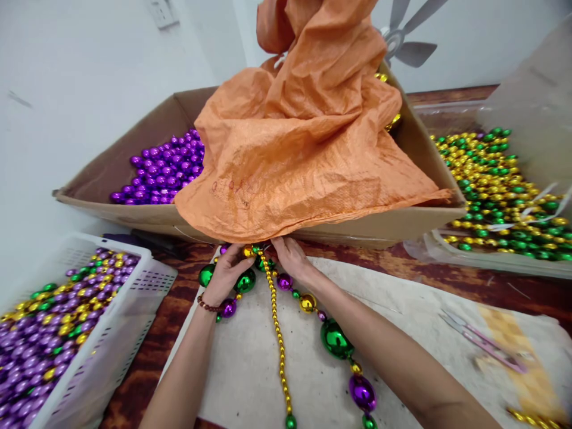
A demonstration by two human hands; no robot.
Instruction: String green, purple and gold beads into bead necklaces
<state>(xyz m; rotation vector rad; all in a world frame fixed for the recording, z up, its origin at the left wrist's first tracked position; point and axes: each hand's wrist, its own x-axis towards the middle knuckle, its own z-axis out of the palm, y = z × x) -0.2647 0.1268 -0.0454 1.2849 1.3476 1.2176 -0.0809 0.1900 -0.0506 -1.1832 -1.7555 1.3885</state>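
My left hand point(227, 272), with a bead bracelet at the wrist, is closed around part of a bead garland point(336, 339) near the cardboard box's front. The garland has large green, purple and gold balls and trails toward me on the right. Close beside it, my right hand point(289, 256) has its fingers drawn together at the garland's far end. Its fingertips are partly hidden, so what they pinch is unclear. Between my forearms, a strand of small gold beads point(277, 333) runs down to a green bead. An orange woven sack point(290, 161) drapes over the box just beyond both hands.
The cardboard box point(357, 229) holds purple bead strands point(165, 167). At left stands a white basket point(145, 265) of mixed beads; at right, a clear bin point(513, 265) of gold and green ones. Pink-handled pliers point(487, 345) lie on the pale cloth point(415, 351). Behind is a fan point(395, 43).
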